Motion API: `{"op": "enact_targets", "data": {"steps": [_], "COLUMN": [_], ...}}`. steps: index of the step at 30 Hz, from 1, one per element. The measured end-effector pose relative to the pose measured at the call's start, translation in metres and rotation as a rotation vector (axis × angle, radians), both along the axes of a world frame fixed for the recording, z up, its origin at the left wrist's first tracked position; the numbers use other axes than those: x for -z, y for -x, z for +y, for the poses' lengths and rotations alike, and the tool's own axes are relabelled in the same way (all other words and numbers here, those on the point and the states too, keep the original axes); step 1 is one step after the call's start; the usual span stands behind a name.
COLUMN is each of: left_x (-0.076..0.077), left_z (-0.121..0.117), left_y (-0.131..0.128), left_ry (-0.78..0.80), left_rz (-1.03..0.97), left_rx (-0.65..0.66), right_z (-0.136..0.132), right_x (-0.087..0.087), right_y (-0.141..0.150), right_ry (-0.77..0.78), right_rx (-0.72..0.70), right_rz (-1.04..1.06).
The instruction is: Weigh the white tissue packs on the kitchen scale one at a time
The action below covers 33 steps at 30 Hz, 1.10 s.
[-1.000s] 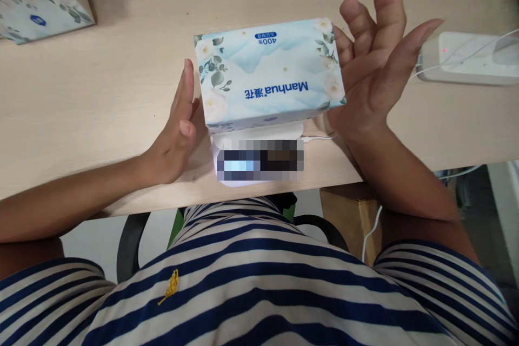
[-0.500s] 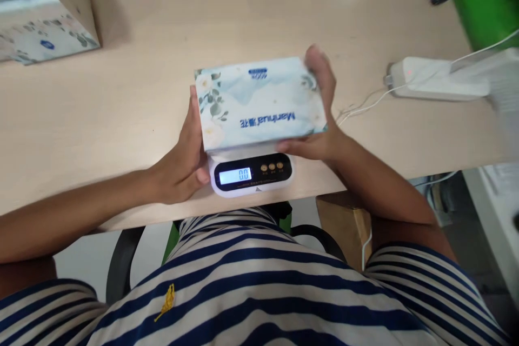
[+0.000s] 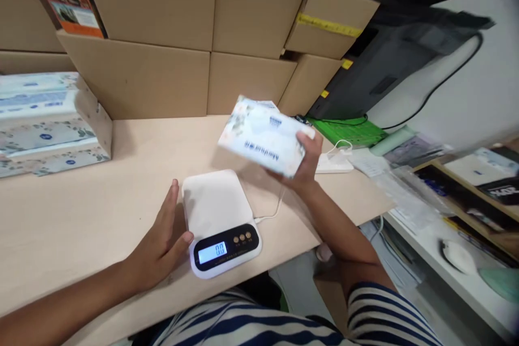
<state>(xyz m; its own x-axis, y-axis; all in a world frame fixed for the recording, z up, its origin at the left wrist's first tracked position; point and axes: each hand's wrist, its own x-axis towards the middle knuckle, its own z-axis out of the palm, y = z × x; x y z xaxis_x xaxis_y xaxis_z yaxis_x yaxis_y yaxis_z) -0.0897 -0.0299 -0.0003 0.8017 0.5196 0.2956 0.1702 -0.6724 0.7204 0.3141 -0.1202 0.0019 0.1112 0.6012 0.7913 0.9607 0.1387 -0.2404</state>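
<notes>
My right hand [image 3: 307, 159] grips one end of a tissue pack [image 3: 263, 138], pale blue and white with printed flowers. The pack is tilted in the air, behind and to the right of a white digital scale [image 3: 217, 200]. Nothing rests on the scale's plate, and its lit display [image 3: 212, 252] reads 0.0. My left hand [image 3: 160, 248] is at the scale's left side with thumb and fingers apart, holding nothing. The thumb tip is close to the scale's edge; whether it touches I cannot tell.
Stacked tissue packs [image 3: 52, 127] stand at the left. Cardboard boxes [image 3: 150, 81] line the back. A white power strip [image 3: 334, 163] and a green mat [image 3: 348, 132] lie to the right. A white cable [image 3: 271, 215] runs from the scale. Beyond the table's right side stands a cluttered shelf [image 3: 454, 259].
The tissue pack has moved off from over the scale, to the back right, in my right hand. My left hand has let go of it. The view has tilted up.
</notes>
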Motion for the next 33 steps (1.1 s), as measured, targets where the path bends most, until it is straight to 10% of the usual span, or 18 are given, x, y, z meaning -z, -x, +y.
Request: {"op": "enact_targets", "data": {"steps": [2, 8, 20, 33], "left_x": [0.001, 0.011, 0.040, 0.013], "left_z": [0.001, 0.002, 0.016, 0.002], "left_y": [-0.003, -0.005, -0.003, -0.009], "left_ry": [0.051, 0.139, 0.162, 0.196], "left_rz": [0.036, 0.033, 0.001, -0.013], "left_rx": [-0.070, -0.155, -0.081, -0.161], "right_z": [0.029, 0.115, 0.176, 0.176], "right_x": [-0.029, -0.078, -0.061, -0.065], "right_y": [-0.034, -0.122, -0.179, -0.217], "right_ry": [-0.168, 0.079, 0.195, 0.385], "right_rx": [0.073, 0.186, 0.224, 0.358], "right_rz": [-0.017, 0.209, 0.212, 0.085]}}
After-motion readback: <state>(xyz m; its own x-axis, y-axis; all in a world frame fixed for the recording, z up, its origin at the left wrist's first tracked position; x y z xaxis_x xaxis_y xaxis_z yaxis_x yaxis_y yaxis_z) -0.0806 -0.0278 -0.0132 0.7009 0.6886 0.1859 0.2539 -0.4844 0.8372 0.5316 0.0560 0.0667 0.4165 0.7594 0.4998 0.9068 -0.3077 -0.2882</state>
